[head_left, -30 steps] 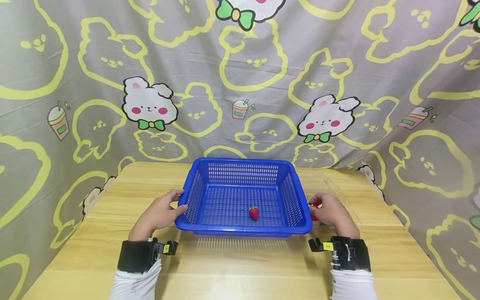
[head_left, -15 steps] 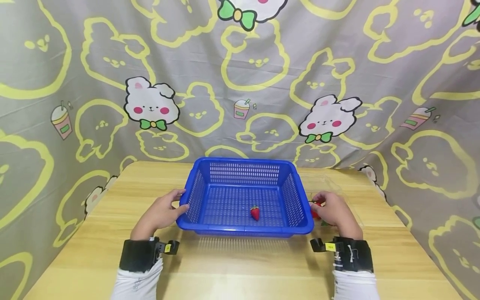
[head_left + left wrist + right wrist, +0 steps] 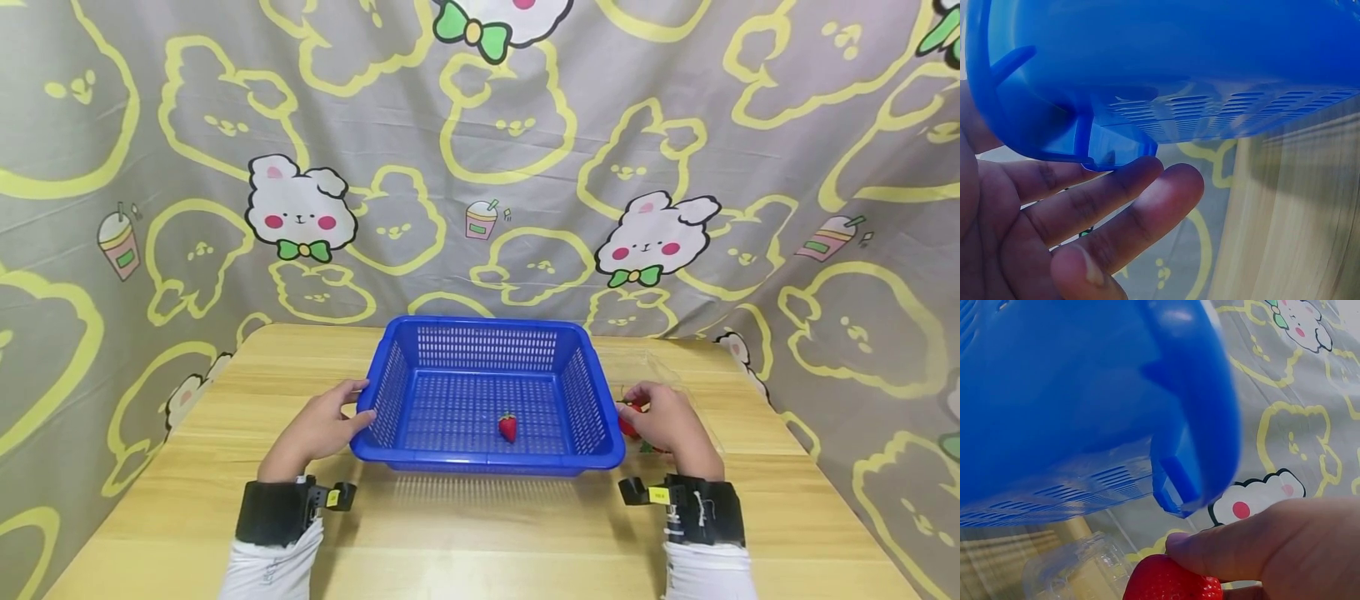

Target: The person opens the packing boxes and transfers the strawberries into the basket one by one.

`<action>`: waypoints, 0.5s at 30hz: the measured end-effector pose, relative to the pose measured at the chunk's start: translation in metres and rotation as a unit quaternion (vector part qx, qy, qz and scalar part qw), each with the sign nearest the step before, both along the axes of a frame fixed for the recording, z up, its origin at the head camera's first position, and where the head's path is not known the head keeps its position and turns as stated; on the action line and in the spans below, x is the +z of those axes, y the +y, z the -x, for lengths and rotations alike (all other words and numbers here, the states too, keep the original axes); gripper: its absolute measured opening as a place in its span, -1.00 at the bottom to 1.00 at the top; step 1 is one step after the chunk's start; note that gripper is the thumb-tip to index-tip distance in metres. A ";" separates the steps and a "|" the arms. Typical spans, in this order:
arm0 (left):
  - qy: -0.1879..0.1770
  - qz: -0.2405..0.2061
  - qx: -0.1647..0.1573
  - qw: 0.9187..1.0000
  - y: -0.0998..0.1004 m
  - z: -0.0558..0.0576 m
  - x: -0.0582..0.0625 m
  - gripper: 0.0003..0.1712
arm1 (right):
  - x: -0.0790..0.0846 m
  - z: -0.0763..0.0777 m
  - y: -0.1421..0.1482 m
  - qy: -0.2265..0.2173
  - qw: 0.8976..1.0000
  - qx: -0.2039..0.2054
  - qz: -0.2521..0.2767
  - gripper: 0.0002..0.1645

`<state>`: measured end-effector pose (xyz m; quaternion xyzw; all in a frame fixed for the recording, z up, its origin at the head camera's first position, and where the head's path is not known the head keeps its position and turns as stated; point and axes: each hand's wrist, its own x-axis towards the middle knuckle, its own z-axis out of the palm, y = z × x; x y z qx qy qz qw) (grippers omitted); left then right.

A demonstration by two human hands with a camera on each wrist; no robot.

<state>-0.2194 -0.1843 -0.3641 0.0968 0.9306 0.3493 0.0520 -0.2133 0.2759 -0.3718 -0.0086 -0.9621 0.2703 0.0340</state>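
Note:
A blue plastic basket (image 3: 483, 457) with slotted walls sits in the middle of the wooden table. One small red strawberry (image 3: 507, 427) lies on its floor, right of centre. At the basket's left end my left hand (image 3: 322, 423) holds the rim, thumb over it and fingers beneath; the left wrist view shows these fingers (image 3: 1129, 212) extended under the rim. Outside the right end, my right hand (image 3: 663, 421) pinches another strawberry (image 3: 1169, 581), larger-looking in the right wrist view, below the basket's rim. Part of that strawberry is hidden by the hand and frame edge.
A clear plastic box (image 3: 1079, 569) stands right of the basket, partly behind my right hand. Green leaves (image 3: 647, 447) and some red show beneath that hand. A patterned grey curtain (image 3: 480, 150) hangs behind the table (image 3: 480, 533) and along its sides.
Both hands and the basket stay nearly in place. My right hand shifts very slightly, and a little more green and red shows beneath it than a second ago.

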 end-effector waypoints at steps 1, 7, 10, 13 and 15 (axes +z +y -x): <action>0.000 0.001 0.000 1.000 0.000 0.000 0.000 -0.38 | 0.000 0.000 0.000 0.000 1.000 -0.001 -0.001 -0.63; 0.002 -0.001 -0.004 1.000 -0.001 -0.001 0.000 -0.37 | 0.002 0.000 0.001 0.007 1.000 -0.002 -0.009 -0.60; 0.004 -0.004 -0.007 1.000 -0.001 -0.001 0.000 -0.37 | 0.003 0.000 0.001 0.008 1.000 -0.003 -0.011 -0.58; 0.003 -0.005 -0.008 1.000 -0.001 -0.001 0.001 -0.37 | 0.004 0.000 0.001 0.008 1.000 -0.004 -0.012 -0.57; 0.002 -0.003 -0.006 1.000 -0.001 -0.001 0.001 -0.37 | 0.004 0.000 0.001 0.010 1.000 -0.004 -0.012 -0.56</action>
